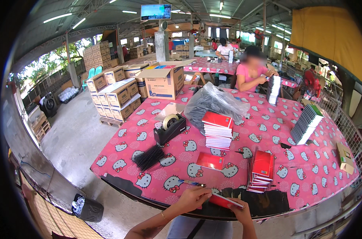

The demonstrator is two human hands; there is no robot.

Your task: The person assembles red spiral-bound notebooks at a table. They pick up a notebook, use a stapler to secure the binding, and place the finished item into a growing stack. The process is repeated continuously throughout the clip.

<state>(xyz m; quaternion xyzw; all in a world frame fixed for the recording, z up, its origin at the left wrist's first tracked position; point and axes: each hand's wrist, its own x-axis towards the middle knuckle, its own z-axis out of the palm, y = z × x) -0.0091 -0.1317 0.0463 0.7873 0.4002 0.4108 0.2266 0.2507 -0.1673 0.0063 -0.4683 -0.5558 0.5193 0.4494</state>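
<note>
Red-covered rectangular notebook with white pages [224, 201] is held at the near edge of a wide surface [308, 175], which is draped in pink cloth printed with white cat faces. An open brown cardboard carton [163, 85] stands at the far left. Right of it slumps a clear plastic bag with dark contents [206, 105]. A leaning pile of black-edged notebooks with a green top cover [307, 125] stands far right; one stack of red-covered notebooks [217, 131] is just before the bag, another [262, 171] near the right hand [242, 211]. That hand grips the held notebook's right end; the left hand [195, 198] has its fingers bunched at the other end, and I cannot tell what they pinch. Left of centre sit a black tape dispenser [171, 129] and, nearer, black wire-like coils [149, 157]. Smallest is a slim blue pen-like tool [192, 183], just beyond the left hand.
</note>
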